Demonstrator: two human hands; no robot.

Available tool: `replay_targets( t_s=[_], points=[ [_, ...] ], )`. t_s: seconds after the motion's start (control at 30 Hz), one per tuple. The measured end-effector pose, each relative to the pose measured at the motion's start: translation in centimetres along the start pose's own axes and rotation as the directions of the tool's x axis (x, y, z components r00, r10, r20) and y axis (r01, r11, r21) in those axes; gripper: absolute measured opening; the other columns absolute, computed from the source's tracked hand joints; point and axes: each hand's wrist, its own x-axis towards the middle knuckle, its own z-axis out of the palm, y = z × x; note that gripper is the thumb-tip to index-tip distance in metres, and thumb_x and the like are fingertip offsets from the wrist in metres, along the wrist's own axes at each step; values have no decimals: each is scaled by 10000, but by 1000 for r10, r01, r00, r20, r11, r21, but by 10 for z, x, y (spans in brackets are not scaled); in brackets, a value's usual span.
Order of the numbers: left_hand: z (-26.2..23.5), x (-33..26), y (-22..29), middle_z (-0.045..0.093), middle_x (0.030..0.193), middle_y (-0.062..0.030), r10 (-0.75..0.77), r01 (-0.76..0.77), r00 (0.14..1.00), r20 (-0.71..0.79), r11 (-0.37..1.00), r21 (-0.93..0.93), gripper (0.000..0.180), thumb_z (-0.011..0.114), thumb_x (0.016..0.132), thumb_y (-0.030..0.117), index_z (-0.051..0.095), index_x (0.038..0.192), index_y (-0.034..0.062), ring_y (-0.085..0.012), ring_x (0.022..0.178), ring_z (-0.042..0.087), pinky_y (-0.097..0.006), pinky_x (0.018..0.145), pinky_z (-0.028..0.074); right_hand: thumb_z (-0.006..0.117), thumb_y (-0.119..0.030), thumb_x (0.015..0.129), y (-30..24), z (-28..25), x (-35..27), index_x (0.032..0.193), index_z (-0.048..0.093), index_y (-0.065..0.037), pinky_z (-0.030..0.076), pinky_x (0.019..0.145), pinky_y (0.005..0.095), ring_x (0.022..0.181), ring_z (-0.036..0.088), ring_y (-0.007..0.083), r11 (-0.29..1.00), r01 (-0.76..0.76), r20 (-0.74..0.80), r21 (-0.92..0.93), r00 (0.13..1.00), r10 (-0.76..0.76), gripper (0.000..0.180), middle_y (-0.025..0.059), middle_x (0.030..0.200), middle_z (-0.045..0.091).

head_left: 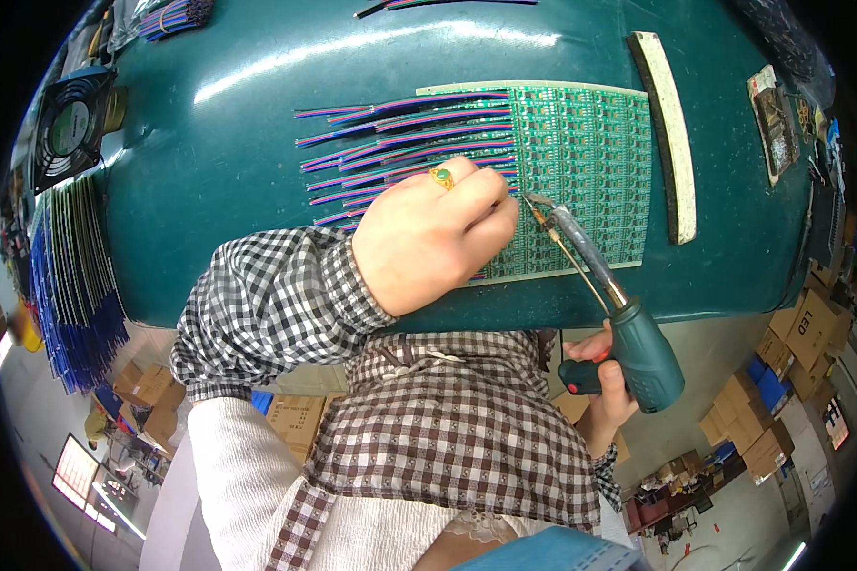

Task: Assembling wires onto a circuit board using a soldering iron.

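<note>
A green circuit board panel (581, 143) with rows of small boards lies on the green table mat. Bundles of red, blue and black wires (400, 126) run leftward from its left part. My left hand (433, 233), with a ring on one finger, is closed in a pinch over the lower wires at the panel. Its fingertips are mostly hidden, but wires run in under it. My right hand (609, 404) grips the green handle of a soldering gun (646, 357) beyond the table's near edge. The gun's tip slants up to the panel, close beside my left fingertips.
A pale curved strip (674, 138) lies right of the panel, with a worn sponge-like block in a holder (774, 124) farther right. A black fan (69, 128) stands at the left, above hanging blue wire bundles (71, 285). More wires (176, 19) lie far left. Cardboard boxes (809, 328) stand beyond the table.
</note>
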Motion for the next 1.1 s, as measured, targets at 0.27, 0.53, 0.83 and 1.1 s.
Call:
replay_targets(
  t_s=[0.27, 0.53, 0.83, 1.1],
  points=[
    [0, 1, -1, 568, 930, -78, 10, -10, 1000, 0, 1000, 16, 325, 609, 707, 78, 658, 1019, -1, -219, 801, 586, -303, 636, 505, 656, -289, 878, -1, 2, 1, 1216, 441, 163, 583, 734, 442, 762, 633, 253, 1000, 3, 5, 9, 1000, -3, 604, 155, 848, 599],
    [1, 0, -2, 570, 925, -73, 11, -11, 1000, -17, 1000, 12, 314, 613, 703, 82, 664, 1004, 8, -211, 776, 580, -298, 611, 489, 651, -262, 881, 0, 2, 2, 1215, 445, 168, 585, 724, 444, 753, 634, 255, 1000, 12, 15, -8, 1000, -12, 582, 157, 843, 602],
    [1, 1, -3, 571, 923, -79, 16, -16, 1000, -22, 1000, -4, 328, 614, 687, 76, 661, 1002, -4, -222, 776, 579, -306, 633, 497, 654, -291, 882, -2, 3, 2, 1204, 445, 175, 586, 716, 431, 744, 633, 250, 1000, 5, 9, -27, 1000, -4, 604, 161, 828, 601],
    [0, 0, -2, 573, 925, -81, 3, -3, 1000, -5, 1000, -3, 331, 614, 686, 71, 659, 1005, -6, -225, 784, 581, -310, 643, 500, 651, -318, 882, -1, 0, 2, 1197, 454, 178, 585, 704, 427, 714, 632, 250, 999, 33, -7, -16, 999, -33, 619, 157, 835, 603]
  ],
)
